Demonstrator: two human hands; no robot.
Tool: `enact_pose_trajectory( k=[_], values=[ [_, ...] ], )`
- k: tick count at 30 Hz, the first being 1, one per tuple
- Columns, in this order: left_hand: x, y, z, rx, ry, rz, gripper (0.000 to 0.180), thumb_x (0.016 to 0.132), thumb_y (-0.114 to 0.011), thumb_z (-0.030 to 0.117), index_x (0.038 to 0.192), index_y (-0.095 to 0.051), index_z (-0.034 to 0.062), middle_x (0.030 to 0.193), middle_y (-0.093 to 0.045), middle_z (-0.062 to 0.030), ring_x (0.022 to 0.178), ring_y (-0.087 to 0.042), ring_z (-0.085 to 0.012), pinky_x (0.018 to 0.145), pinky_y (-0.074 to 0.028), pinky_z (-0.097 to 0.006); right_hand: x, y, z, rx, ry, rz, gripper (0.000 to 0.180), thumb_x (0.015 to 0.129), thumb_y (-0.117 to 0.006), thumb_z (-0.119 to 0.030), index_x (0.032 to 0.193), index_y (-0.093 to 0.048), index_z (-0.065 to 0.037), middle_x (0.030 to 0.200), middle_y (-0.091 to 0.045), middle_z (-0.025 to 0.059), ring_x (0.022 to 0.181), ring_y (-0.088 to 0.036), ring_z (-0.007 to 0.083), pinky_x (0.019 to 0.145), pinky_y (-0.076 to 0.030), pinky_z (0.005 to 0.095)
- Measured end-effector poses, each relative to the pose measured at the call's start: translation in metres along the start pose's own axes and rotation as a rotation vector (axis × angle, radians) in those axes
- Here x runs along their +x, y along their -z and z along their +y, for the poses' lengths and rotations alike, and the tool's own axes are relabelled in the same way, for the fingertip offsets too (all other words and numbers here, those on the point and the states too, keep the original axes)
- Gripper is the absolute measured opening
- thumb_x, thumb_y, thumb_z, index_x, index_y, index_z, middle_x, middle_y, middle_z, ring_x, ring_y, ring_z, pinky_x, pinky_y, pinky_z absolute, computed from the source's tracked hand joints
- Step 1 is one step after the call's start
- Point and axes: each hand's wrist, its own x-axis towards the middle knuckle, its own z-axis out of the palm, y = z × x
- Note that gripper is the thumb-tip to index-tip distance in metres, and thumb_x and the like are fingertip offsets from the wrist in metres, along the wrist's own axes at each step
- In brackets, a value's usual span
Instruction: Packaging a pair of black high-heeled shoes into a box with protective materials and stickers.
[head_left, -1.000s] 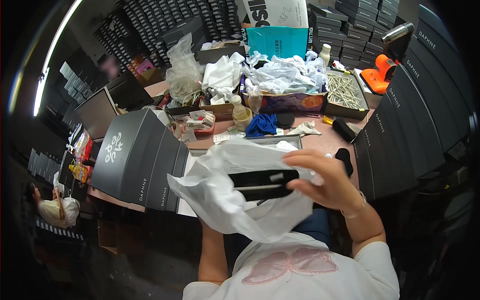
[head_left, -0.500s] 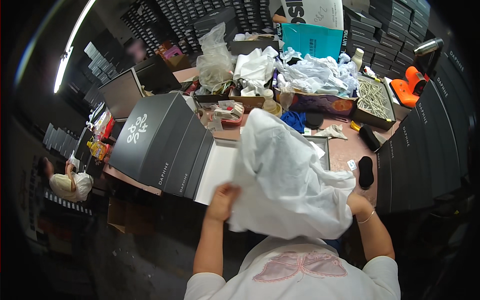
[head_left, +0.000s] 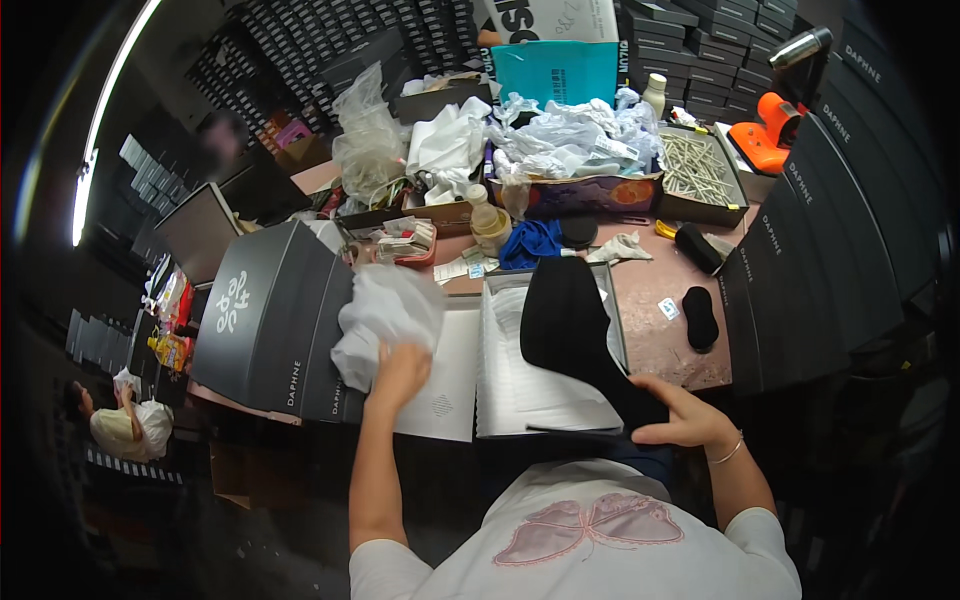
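My left hand [head_left: 400,375] is closed on a crumpled white dust bag [head_left: 392,318], held above the left part of the open box. In my right hand [head_left: 690,415] is a black boot [head_left: 568,315], gripped at its lower, near end, with the wide shaft slanting away toward the far left. The boot hangs over an open shoe box [head_left: 500,410] lined with white ribbed paper. A white inner panel, apparently the box's lid [head_left: 450,385], lies left of it. The boot hides part of the box.
Dark shoe boxes stand stacked on the left [head_left: 250,320] and on the right [head_left: 800,270]. Behind are a carton of crumpled paper [head_left: 580,150], a bottle [head_left: 487,220], a blue cloth [head_left: 530,245] and a tray of white sticks [head_left: 700,170]. A black oval item [head_left: 700,318] lies on the pink table.
The white dust bag, spread between both hands before, is now bunched in my left hand further left. The black boot has come into sight in my right hand. The view has shifted.
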Motion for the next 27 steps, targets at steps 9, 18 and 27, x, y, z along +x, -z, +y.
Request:
enact_pose_trajectory(
  k=[9, 18, 27],
  values=[
    [-0.04, -0.075, 0.144, -1.717, 0.405, 0.112, 0.089, 0.083, -0.072, 0.041, 0.149, -0.02, 0.0129, 0.146, -0.035, -0.0102, 0.134, -0.036, -0.0234, 0.108, -0.032, -0.044, 0.039, -0.056, -0.015, -0.329, 0.068, 0.002, 0.065, 0.08, -0.074, -0.033, 0.131, -0.045, -0.005, 0.126, -0.047, 0.0239, 0.107, -0.055, 0.038, 0.09, -0.047, 0.0382],
    [-0.072, -0.102, 0.153, -1.285, 0.16, 0.054, 0.078, 0.074, -0.077, 0.041, 0.13, -0.041, 0.0, 0.111, -0.059, -0.0128, 0.104, -0.06, -0.0193, 0.085, -0.05, -0.033, 0.058, -0.076, 0.03, 0.112, 0.227, -0.207, 0.022, 0.091, -0.063, -0.024, 0.103, -0.062, -0.006, 0.15, -0.019, 0.0186, 0.126, -0.037, 0.0277, 0.085, -0.046, 0.0299],
    [-0.006, -0.009, 0.153, -0.487, -0.071, -0.107, 0.131, 0.055, -0.092, 0.023, 0.149, -0.005, 0.0008, 0.12, -0.061, -0.0214, 0.112, -0.061, -0.0314, 0.095, -0.048, -0.037, 0.043, -0.074, -0.001, -0.075, 0.291, -0.007, 0.014, 0.091, -0.055, -0.007, 0.101, -0.059, 0.002, 0.089, -0.059, 0.0164, 0.079, -0.058, 0.0283, 0.073, -0.047, 0.0354]
  ],
)
